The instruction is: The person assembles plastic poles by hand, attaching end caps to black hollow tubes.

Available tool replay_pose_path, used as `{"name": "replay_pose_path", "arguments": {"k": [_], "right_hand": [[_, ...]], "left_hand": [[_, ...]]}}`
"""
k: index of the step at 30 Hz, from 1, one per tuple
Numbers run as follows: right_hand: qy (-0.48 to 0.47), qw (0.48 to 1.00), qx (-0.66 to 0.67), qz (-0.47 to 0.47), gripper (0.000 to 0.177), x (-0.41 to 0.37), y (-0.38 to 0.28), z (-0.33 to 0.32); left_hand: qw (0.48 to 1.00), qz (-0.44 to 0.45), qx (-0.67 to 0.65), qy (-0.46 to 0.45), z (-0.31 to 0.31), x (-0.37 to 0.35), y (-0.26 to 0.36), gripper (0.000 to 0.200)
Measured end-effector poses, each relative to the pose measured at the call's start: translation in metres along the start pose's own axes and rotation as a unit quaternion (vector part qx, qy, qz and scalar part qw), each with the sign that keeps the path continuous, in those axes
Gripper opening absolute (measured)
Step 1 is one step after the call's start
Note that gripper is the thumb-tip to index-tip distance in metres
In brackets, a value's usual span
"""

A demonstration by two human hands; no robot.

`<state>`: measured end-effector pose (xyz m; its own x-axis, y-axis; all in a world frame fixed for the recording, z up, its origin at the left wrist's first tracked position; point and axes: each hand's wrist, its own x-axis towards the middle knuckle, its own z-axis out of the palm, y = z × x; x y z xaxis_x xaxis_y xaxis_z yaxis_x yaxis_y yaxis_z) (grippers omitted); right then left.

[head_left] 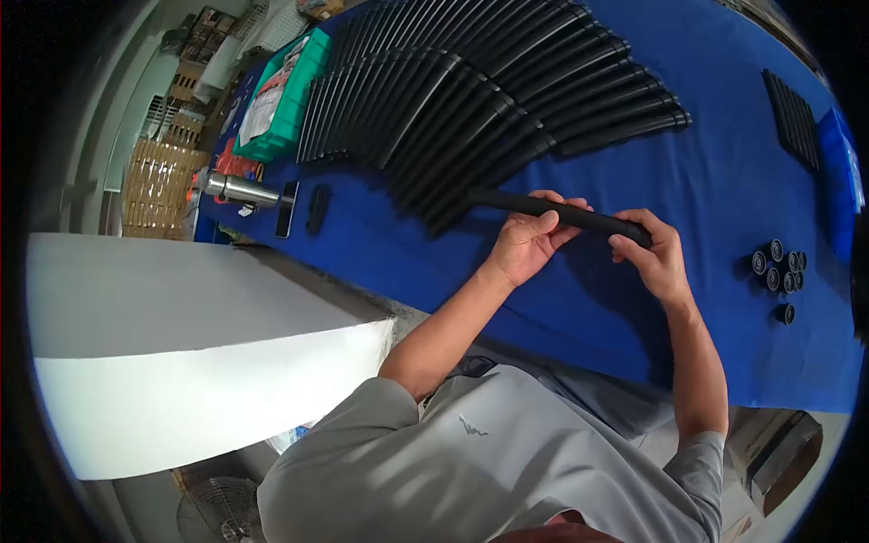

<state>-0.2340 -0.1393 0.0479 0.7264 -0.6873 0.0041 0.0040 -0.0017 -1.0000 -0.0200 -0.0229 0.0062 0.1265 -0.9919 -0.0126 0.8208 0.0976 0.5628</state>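
A long black tube (pixel 588 218) is held across the front of my body, above the blue table. My left hand (pixel 532 242) grips it near the middle, thumb on top and fingers behind. At its right end my right hand (pixel 656 253) is wrapped round the tube, hiding part of that end. Beyond my hands, many similar black tubes (pixel 434 90) lie side by side in a fan. To the right of my right hand stand several small round black caps (pixel 772 278), with ring-shaped tops facing up.
A green crate (pixel 312 59) with papers stands at the back left. Near it are a steel bottle (pixel 243 190), a phone (pixel 287 210) and a small black object (pixel 318 208). At the far right are short black tubes (pixel 790 119) and a blue bin (pixel 842 163). A white pillar (pixel 208 362) juts at left.
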Motion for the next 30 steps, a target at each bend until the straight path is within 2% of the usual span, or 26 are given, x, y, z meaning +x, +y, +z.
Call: {"name": "replay_pose_path", "arguments": {"k": [5,7,9,12,15,16,17,19,21,22,25,26,28,30], "right_hand": [[0.031,1.000,0.003,0.000,0.026,-0.002,0.003,0.006],[0.043,0.977,-0.157,-0.137,0.030,0.001,0.001,0.005],[0.062,0.903,-0.299,-0.303,0.032,0.005,0.000,0.006],[0.013,0.981,-0.161,-0.107,0.033,-0.002,-0.005,0.000],[-0.011,0.998,0.020,0.066,0.034,-0.002,-0.001,-0.003],[-0.004,0.999,-0.027,0.031,0.032,-0.001,-0.002,-0.002],[0.009,0.990,-0.116,-0.076,0.031,0.001,-0.002,-0.001],[0.034,0.914,-0.286,-0.284,0.030,0.006,-0.002,0.001],[0.002,0.986,-0.137,-0.094,0.030,0.000,-0.004,-0.002],[-0.013,0.998,-0.058,0.004,0.030,-0.003,-0.004,-0.003],[-0.009,0.994,-0.104,-0.030,0.030,-0.003,-0.004,-0.001],[0.007,0.975,-0.183,-0.129,0.030,-0.001,-0.002,0.000],[0.040,0.888,-0.332,-0.317,0.029,0.004,0.003,0.005],[-0.002,0.976,-0.182,-0.121,0.029,-0.002,-0.007,0.003]], "left_hand": [[1.000,-0.010,-0.008,0.019,0.000,-0.002,0.000,0.027],[0.999,-0.029,-0.020,0.026,0.003,-0.001,0.004,0.027],[0.999,-0.017,-0.034,0.009,-0.004,0.001,-0.001,0.026],[0.999,-0.006,-0.039,-0.010,-0.004,0.002,-0.001,0.024],[0.999,-0.007,-0.035,-0.006,0.002,0.002,0.001,0.023],[0.999,-0.015,-0.034,-0.001,0.003,0.003,0.002,0.023],[0.999,-0.024,-0.032,0.002,0.003,0.003,0.002,0.023],[0.999,-0.023,-0.031,-0.003,-0.002,0.004,0.001,0.023],[0.999,-0.021,-0.032,-0.009,-0.003,0.004,0.001,0.023],[0.999,-0.019,-0.033,-0.012,-0.003,0.004,0.001,0.023],[0.999,-0.015,-0.052,0.003,0.001,0.003,0.002,0.022],[0.998,-0.014,-0.061,0.012,0.002,0.004,0.002,0.022],[0.998,-0.008,-0.057,0.001,-0.002,0.004,0.001,0.022],[0.999,-0.003,-0.046,-0.011,-0.006,0.004,0.000,0.023]]}}
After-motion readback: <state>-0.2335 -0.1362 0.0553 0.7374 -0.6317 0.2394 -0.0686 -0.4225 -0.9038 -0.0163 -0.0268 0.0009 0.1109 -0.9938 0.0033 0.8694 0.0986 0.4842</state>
